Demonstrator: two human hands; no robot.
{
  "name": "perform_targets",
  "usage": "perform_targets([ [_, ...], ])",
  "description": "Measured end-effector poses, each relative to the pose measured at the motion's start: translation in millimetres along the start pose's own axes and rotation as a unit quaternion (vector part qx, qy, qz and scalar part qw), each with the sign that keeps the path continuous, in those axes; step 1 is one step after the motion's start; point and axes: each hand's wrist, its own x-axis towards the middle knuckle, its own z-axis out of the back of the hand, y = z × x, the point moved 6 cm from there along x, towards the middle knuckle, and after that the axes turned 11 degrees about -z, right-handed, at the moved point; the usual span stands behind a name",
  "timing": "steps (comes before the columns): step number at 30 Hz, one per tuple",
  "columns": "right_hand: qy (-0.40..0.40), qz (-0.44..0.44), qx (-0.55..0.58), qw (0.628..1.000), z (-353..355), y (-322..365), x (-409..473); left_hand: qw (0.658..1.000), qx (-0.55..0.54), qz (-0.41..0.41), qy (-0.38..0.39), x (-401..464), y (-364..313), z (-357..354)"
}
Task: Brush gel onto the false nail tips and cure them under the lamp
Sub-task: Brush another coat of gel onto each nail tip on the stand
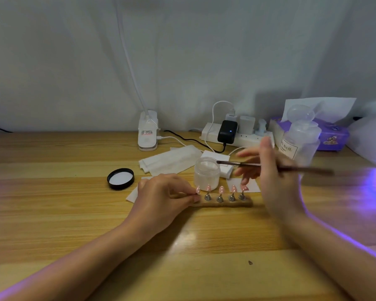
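The left hand [161,196] is pinching the near end of the wooden strip [226,202] between thumb and fingertips, steadying it on the worktop [52,192], and five pink nail tips [221,189] are standing on little metal stands [220,198] just to the right of those fingers. The right hand [274,181] is blurring with motion; it is gripping the brush [248,164] partway along its handle, with the other fingers spreading loosely behind, and the bristle end is hovering over the open jar [206,173] just beyond the tips. To do this step well, it seems wise to be loading only a small bead of gel, wiping the excess on the jar's rim, and keeping the strip pinned flat so that the tips are not wobbling under the stroke; each tip should be getting a thin, even coat that is stopping short of its edges. The jar is holding something pale and whitish, filling most of it, and its black lid [120,178] is lying upturned to the left of the left hand. A clear bottle [300,137] is standing beyond the right hand; how full it is I cannot tell. Purple light [373,187] is spilling across the worktop from the right, presumably from the curing lamp at the frame's edge.
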Motion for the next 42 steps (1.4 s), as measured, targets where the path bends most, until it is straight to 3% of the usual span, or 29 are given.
perform_targets([
  [3,0.067,0.132,-0.08,0.986,-14,3,-26,1.0,0.006,-0.023,-0.011,-1,-2,-1],
  [7,0.054,0.225,-0.178,0.956,-20,9,-37,0.999,-0.018,-0.016,-0.035,-2,3,3],
  [22,0.05,0.23,-0.175,0.956,-21,0,-38,0.996,-0.085,-0.007,-0.037,0,3,2],
  [42,0.066,0.191,-0.16,0.966,-22,-3,-36,0.995,-0.086,0.006,-0.042,0,4,3],
])
